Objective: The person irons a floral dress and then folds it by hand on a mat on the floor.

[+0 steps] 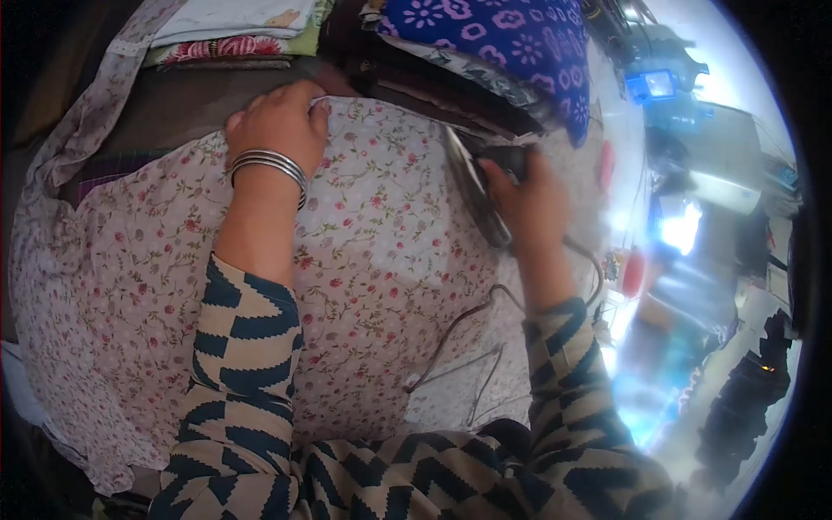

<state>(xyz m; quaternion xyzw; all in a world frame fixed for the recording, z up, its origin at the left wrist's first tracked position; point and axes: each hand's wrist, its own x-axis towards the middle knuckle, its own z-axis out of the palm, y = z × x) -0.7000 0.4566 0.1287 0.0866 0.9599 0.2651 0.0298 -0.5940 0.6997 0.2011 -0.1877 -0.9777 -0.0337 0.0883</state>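
Observation:
A pale cotton garment with a small red and green floral print [364,260] lies spread before me. My left hand [276,130] presses on its far edge, thumb and fingers resting over the cloth's border; metal bangles [270,166] circle the wrist. In my right hand [536,201] is an electric clothes iron [478,188], gripped by its dark handle. The iron is tipped on its side, its soleplate turned towards the garment; blur hides whether any edge touches the cloth. A brown power cord [591,266] trails from behind the right wrist.
Folded clothes [227,26] are stacked at the far left. Beyond the iron stands another pile topped by blue flowered fabric [494,39]. A loop of cord [455,318] crosses the garment's right side. A long strip of the floral cloth [97,117] hangs at the left.

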